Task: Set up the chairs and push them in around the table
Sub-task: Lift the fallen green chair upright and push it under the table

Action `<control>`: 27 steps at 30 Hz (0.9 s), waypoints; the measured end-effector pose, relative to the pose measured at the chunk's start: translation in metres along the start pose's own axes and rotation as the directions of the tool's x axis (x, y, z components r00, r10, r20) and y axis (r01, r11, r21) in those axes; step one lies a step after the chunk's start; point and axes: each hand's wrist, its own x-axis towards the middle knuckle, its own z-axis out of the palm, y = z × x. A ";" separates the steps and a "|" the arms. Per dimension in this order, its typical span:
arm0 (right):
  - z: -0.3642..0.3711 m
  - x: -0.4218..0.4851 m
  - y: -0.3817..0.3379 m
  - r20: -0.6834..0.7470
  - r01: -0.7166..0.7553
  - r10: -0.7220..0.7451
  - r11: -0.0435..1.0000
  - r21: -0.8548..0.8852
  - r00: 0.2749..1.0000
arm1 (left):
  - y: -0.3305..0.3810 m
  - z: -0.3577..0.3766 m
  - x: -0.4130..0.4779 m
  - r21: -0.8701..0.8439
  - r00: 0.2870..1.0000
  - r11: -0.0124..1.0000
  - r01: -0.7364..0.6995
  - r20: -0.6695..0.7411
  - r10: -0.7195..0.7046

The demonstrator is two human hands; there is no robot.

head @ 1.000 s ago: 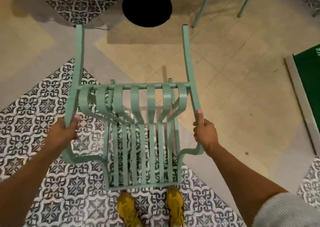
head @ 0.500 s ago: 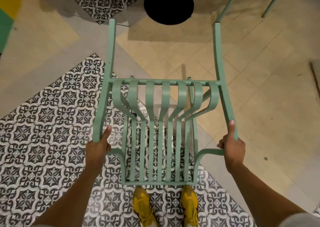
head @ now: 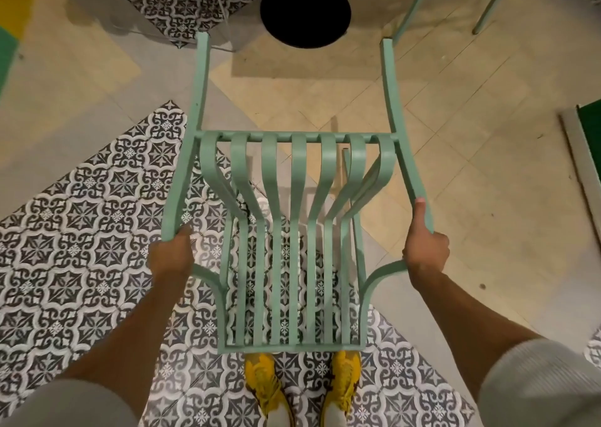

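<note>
Below the person's head, a mint-green slatted metal chair point(head: 292, 231) is gripped from both sides. Left hand point(head: 170, 257) is wrapped shut around the chair's left side rail, near where the rail bends inward to the slatted panel. Right hand point(head: 424, 251) is clenched on the right side rail at about the same level, thumb lying straight up along the rail. Both forearms reach forward, pale grey ribbed sleeves point(head: 546, 384) pushed up near the elbows.

Chair's two long rails run away from the person toward the black round pedestal base point(head: 305, 11), their far ends stopping just short of it. Crossbar joins the rails midway; curved slats fan down from it and run straight to the chair's near edge. That near edge sits right above the person's yellow shoes point(head: 263, 384). Whether any part of the chair touches the floor, cannot tell.

Floor under the chair is split: black-and-white patterned tiles point(head: 81, 231) on the left and near side, plain beige tiles point(head: 471, 166) on the right and far side, a grey strip between them. Second mint-green chair point(head: 455, 0) shows only its legs, top right, beside the pedestal base. Dark green mat with a pale border point(head: 588, 140) lies at the right edge, well apart from the held chair.
</note>
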 end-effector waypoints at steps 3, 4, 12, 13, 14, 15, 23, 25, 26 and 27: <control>-0.018 -0.009 -0.024 -0.004 0.013 -0.013 1.000 -0.028 1.000 | 0.032 -0.020 -0.011 0.023 0.999 0.999 -0.028 0.039 0.027; -0.023 -0.011 -0.031 -0.014 0.014 -0.015 0.999 -0.040 1.000 | 0.043 -0.026 -0.017 0.005 0.997 1.000 -0.010 0.079 0.010; -0.074 -0.035 -0.096 -0.060 0.081 -0.094 0.978 -0.195 0.994 | 0.117 -0.072 -0.049 0.185 0.992 0.980 -0.073 0.114 0.052; -0.077 -0.037 -0.101 -0.042 0.098 -0.107 0.977 -0.189 0.993 | 0.123 -0.075 -0.050 0.193 0.992 0.979 -0.065 0.120 0.043; -0.080 -0.038 -0.103 -0.021 0.131 -0.137 0.977 -0.168 0.990 | 0.127 -0.078 -0.051 0.186 0.992 0.981 -0.051 0.126 0.028; -0.083 -0.040 -0.100 0.002 0.184 -0.186 0.974 -0.135 0.983 | 0.129 -0.079 -0.052 0.172 0.990 0.984 -0.039 0.140 0.015; -0.078 -0.058 0.040 0.229 0.147 -0.123 0.985 -0.093 0.966 | 0.126 -0.076 -0.035 0.150 0.975 0.988 -0.028 0.223 -0.006; -0.066 -0.055 0.058 0.267 0.012 0.016 0.995 -0.101 0.964 | 0.120 -0.075 -0.030 0.148 0.973 0.988 -0.034 0.233 -0.001; -0.062 -0.053 0.061 0.260 -0.039 0.063 0.994 -0.098 0.964 | 0.118 -0.076 -0.028 0.147 0.972 0.989 -0.036 0.235 0.000; -0.058 -0.050 0.062 0.248 -0.075 0.097 0.993 -0.095 0.964 | 0.117 -0.076 -0.027 0.143 0.972 0.989 -0.035 0.234 0.001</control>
